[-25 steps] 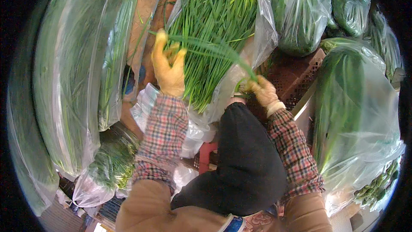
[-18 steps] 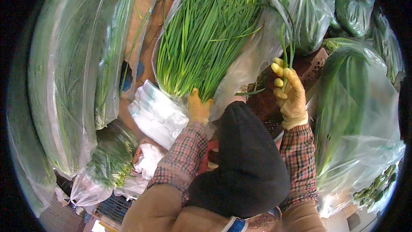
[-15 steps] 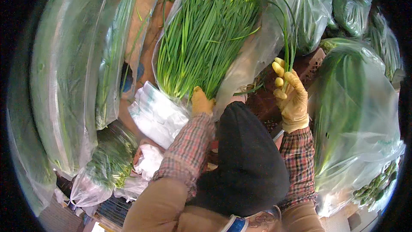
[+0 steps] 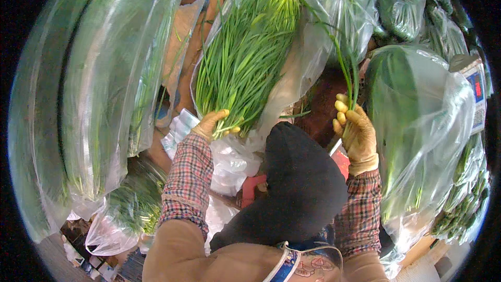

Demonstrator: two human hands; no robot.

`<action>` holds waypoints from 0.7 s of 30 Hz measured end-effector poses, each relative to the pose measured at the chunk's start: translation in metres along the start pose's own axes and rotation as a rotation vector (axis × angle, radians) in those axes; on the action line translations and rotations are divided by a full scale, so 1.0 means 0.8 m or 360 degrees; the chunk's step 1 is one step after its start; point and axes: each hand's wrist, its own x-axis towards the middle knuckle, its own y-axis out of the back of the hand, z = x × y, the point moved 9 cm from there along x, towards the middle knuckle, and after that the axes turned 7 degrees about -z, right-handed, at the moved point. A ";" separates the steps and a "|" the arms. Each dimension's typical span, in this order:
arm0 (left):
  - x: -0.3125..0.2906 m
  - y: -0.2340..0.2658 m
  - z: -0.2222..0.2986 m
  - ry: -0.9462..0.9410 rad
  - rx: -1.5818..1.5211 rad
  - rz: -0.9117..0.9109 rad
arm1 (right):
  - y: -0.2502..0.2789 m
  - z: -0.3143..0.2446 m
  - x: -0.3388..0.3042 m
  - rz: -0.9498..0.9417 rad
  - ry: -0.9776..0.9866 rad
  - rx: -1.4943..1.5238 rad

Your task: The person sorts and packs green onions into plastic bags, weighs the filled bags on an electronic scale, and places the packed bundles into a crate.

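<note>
Long flat-leaved garlic chives (image 4: 245, 57) lie in a thick pile inside an opened clear plastic bag (image 4: 297, 81) in front of me. My left hand (image 4: 215, 124), in a yellowish rubber glove, is closed round the pale lower ends of a bunch at the near edge of the pile. To the right of the bag, my right hand (image 4: 360, 138), gloved the same way, holds a few long chive stalks (image 4: 345, 65) upright by their lower ends. Its fingers are curled round them, and their tops lean left past the bag.
Tall bags of long greens (image 4: 99, 89) stand at the left, with a smaller greens bag (image 4: 133, 193) below. A big bag of greens (image 4: 417, 125) and a digital scale (image 4: 476, 91) are at the right. Crumpled white plastic (image 4: 235, 162) lies beside my dark-clothed knee (image 4: 302, 172).
My left hand has shifted left along the pile's near edge, and its fingers now show wrapped round chive ends. My right hand still holds its stalks, slightly lower in view. The view has shifted.
</note>
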 end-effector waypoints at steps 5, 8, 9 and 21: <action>-0.024 -0.046 -0.014 0.0019 -0.0103 -0.0259 | -0.036 -0.009 -0.037 0.0037 0.0059 -0.0045; -0.045 -0.069 -0.009 -0.0091 0.0372 -0.0136 | -0.056 -0.019 -0.061 -0.0001 0.0136 -0.0080; -0.060 -0.082 0.000 -0.0189 0.0304 -0.0199 | -0.067 -0.023 -0.070 -0.0053 0.0163 -0.0094; -0.177 -0.405 0.023 -0.1324 0.0226 -0.0819 | -0.302 -0.049 -0.199 -0.0032 0.0992 -0.2490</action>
